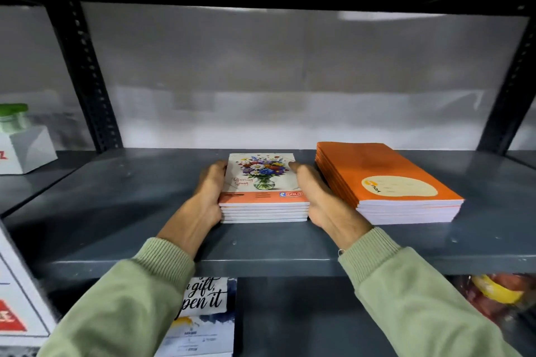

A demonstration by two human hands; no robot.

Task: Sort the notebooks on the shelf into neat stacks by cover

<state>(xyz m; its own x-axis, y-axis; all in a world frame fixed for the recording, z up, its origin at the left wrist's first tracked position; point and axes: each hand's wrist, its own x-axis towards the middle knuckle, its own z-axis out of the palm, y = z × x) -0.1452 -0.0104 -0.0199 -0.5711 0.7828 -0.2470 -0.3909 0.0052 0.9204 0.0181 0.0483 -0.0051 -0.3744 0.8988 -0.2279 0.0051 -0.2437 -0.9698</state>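
A stack of several notebooks with a flower-bouquet cover (262, 180) lies in the middle of the grey metal shelf (130, 211). My left hand (207, 197) presses flat against the stack's left side and my right hand (314, 197) against its right side, so the stack is clasped between both palms. To the right, close to my right hand, lies a taller stack of orange-covered notebooks (385, 180) with a cream oval label, its edges roughly aligned.
A white box with a green-lidded jar (17, 136) stands on the neighbouring shelf at the left. Black perforated uprights (87, 75) frame the bay. Below the shelf lie a notebook with script lettering (203, 316) and a bag of colourful items (499, 295).
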